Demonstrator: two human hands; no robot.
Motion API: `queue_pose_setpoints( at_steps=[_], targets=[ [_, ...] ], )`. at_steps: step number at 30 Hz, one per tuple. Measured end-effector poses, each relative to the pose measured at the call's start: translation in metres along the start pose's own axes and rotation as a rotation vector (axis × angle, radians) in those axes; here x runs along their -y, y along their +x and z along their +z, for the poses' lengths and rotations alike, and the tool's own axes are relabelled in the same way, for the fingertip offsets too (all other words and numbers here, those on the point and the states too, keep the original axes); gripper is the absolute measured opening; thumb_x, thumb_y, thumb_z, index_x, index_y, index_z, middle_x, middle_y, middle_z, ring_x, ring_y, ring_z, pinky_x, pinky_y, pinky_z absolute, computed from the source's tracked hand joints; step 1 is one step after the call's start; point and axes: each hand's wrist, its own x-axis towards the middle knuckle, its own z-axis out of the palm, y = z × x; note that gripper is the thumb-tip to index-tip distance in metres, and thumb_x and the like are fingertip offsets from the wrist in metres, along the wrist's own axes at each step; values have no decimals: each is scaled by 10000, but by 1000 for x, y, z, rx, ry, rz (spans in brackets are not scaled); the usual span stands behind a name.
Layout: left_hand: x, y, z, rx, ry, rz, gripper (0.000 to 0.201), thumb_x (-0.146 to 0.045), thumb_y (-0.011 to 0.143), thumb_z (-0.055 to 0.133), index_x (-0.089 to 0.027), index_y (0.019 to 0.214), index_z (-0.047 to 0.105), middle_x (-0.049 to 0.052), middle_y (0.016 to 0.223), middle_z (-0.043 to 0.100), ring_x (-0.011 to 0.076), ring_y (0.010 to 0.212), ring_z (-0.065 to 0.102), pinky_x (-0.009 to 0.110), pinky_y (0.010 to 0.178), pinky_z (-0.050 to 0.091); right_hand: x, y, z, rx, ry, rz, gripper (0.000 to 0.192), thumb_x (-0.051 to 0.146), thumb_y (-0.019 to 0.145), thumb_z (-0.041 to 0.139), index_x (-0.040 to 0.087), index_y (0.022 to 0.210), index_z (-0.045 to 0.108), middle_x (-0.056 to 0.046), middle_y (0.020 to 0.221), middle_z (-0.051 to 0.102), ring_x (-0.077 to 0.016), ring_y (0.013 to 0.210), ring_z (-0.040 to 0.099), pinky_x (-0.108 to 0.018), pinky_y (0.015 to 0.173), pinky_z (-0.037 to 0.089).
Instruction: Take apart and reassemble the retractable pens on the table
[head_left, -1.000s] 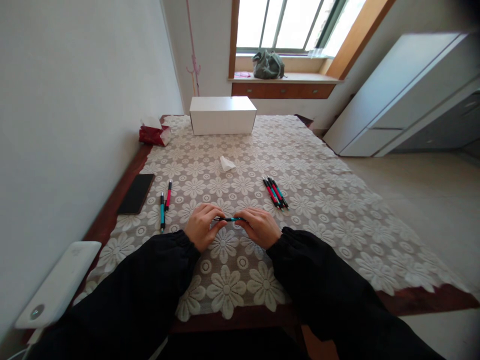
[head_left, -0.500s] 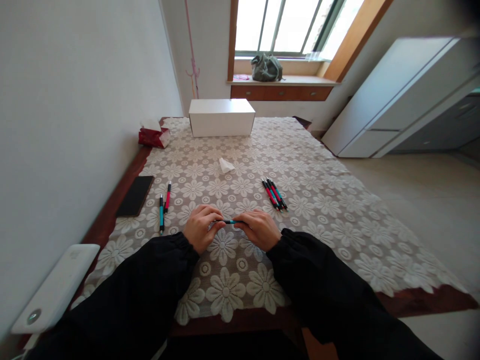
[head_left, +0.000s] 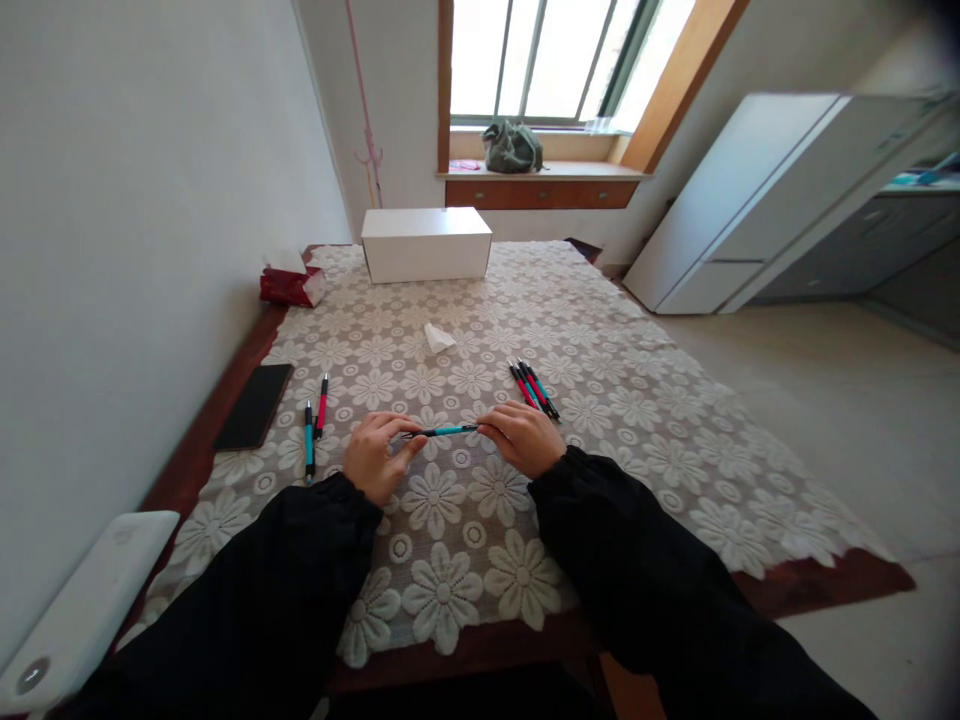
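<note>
A teal and black pen (head_left: 442, 431) is stretched level between both my hands, just above the lace tablecloth (head_left: 615, 400). My left hand (head_left: 377, 457) pinches its dark left end and my right hand (head_left: 523, 437) grips its right end. Two pens, one teal (head_left: 308, 451) and one red (head_left: 322, 404), lie side by side to the left of my left hand. A small cluster of red and teal pens (head_left: 532, 388) lies just beyond my right hand.
A black phone (head_left: 253, 419) rests near the table's left edge by the wall. A white box (head_left: 426, 244), a red tissue pack (head_left: 289, 284) and a crumpled tissue (head_left: 437, 337) sit farther back. A white device (head_left: 75, 610) lies at the near left corner.
My hands have drawn apart a little, so more of the teal pen shows between them. The view has shifted slightly, and everything on the table sits a bit further left in frame.
</note>
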Motion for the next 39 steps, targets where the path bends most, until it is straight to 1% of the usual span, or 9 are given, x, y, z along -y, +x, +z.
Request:
queue_pose_setpoints(
  at_steps=[3, 8, 12, 14, 18, 23, 29, 33, 39],
  targets=[
    [-2, 0, -1, 30, -21, 5, 214, -417, 933, 630, -241, 915, 751, 47, 972, 742, 251, 1030, 644, 419, 971, 500, -4, 0, -1, -5, -6, 18, 249, 324, 1049, 508, 214, 931, 699, -50, 884, 721, -205, 855, 622, -316, 801, 464],
    [-3, 0, 0, 85, -3, -16, 321, -440, 983, 513, -228, 876, 729, 60, 970, 750, 258, 1040, 638, 419, 964, 494, -10, 0, 0, -77, 76, 16, 256, 330, 1060, 479, 215, 990, 697, -57, 900, 696, -206, 892, 633, -314, 823, 479],
    [-5, -1, 0, 127, -15, -1, 264, -415, 965, 534, -234, 911, 719, 53, 988, 749, 260, 1077, 634, 416, 989, 489, -18, 1, 0, -87, 192, 38, 259, 333, 1062, 471, 225, 1014, 702, -50, 894, 692, -194, 883, 649, -305, 823, 494],
    [-7, -1, -1, 122, -32, 4, 239, -403, 953, 550, -236, 935, 719, 55, 999, 745, 258, 1097, 633, 411, 1009, 487, -19, 0, 1, -86, 209, 59, 248, 334, 1056, 484, 228, 1031, 707, -50, 909, 700, -193, 884, 655, -305, 825, 499],
    [-7, -2, 0, 91, -50, -3, 242, -407, 950, 556, -234, 927, 724, 58, 989, 745, 260, 1107, 635, 412, 1024, 487, -19, -1, 3, -67, 145, 84, 242, 332, 1050, 497, 232, 1046, 717, -55, 934, 713, -198, 905, 660, -307, 844, 496],
    [-3, -2, 2, 90, -64, -12, 234, -403, 951, 564, -244, 915, 732, 43, 986, 755, 253, 1122, 633, 404, 1035, 485, -17, -2, 4, -19, 20, 82, 239, 324, 1047, 500, 238, 1008, 719, -53, 907, 697, -193, 868, 659, -289, 806, 488],
    [-3, -3, 2, 93, -59, -7, 211, -392, 946, 578, -251, 916, 731, 37, 973, 756, 251, 1103, 633, 403, 1017, 487, -18, -2, 9, 9, 104, 59, 184, 238, 1030, 515, 228, 991, 695, -56, 942, 703, -180, 864, 670, -270, 804, 503],
    [-3, -2, 1, 103, -56, -32, 190, -363, 944, 571, -253, 904, 722, 38, 977, 756, 246, 1095, 632, 400, 1007, 487, -17, -3, 13, 34, 134, 44, 177, 172, 1010, 511, 215, 986, 681, -60, 935, 713, -183, 860, 676, -273, 799, 511],
    [-6, -1, -1, 120, -29, -67, 216, -374, 945, 556, -242, 903, 722, 55, 971, 751, 255, 1095, 630, 418, 1010, 486, -14, -3, 10, 44, 83, 28, 173, 198, 1011, 510, 208, 985, 681, -77, 942, 713, -204, 897, 675, -295, 818, 512]
  ],
)
